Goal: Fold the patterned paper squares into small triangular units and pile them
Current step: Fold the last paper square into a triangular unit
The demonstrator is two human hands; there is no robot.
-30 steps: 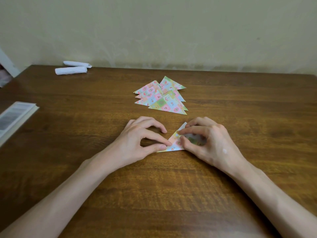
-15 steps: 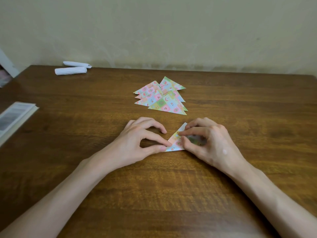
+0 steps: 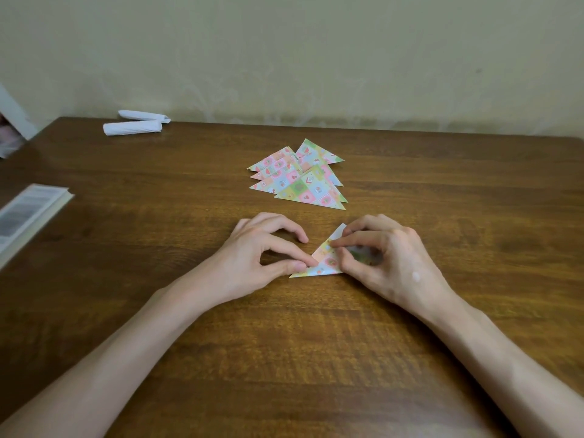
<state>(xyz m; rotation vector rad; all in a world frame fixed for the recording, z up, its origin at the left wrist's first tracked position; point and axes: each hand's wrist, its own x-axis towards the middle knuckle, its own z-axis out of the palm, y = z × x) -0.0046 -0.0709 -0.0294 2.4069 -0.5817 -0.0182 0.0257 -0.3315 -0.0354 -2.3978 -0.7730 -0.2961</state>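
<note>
A small patterned paper piece (image 3: 325, 262), folded to a triangle, lies flat on the wooden table (image 3: 284, 358) between both hands. My left hand (image 3: 256, 260) pinches its left corner with thumb and forefinger. My right hand (image 3: 388, 263) presses on its right part with thumb and forefinger, covering much of it. Further back lies a loose pile of several folded patterned triangles (image 3: 300, 178), fanned over one another, apart from both hands.
Two white rolled paper pieces (image 3: 136, 123) lie at the table's far left by the wall. A flat white box or book (image 3: 28, 213) sits at the left edge. A cream wall (image 3: 316, 58) runs right behind the table.
Almost nothing differs. Both hands stay pinched on the paper piece, with only slight shifts of the fingers along its edges.
</note>
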